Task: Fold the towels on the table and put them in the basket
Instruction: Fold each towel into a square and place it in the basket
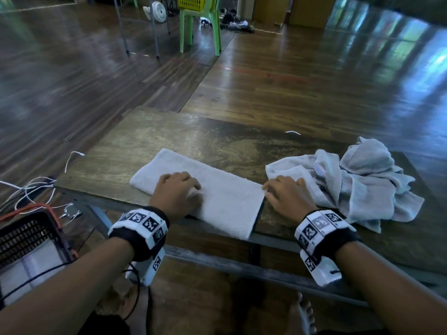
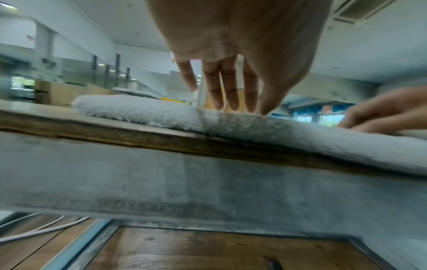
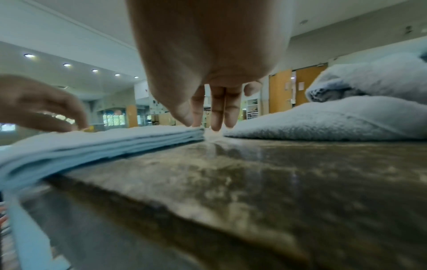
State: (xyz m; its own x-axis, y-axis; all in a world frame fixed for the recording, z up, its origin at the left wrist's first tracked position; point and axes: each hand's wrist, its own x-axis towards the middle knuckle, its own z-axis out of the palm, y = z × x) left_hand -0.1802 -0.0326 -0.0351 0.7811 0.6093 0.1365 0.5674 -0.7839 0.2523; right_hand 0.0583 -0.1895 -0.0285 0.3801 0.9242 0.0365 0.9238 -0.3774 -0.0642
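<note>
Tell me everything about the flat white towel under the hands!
The flat white terry towel is folded into a long strip of several stacked layers, fluffy on top. It lies slantwise on the dark wooden table, its near end hanging over the table's front edge. The left hand rests on its middle with fingers straight; the right hand touches its right end. The crumpled grey towel pile lies just beyond that end.
</note>
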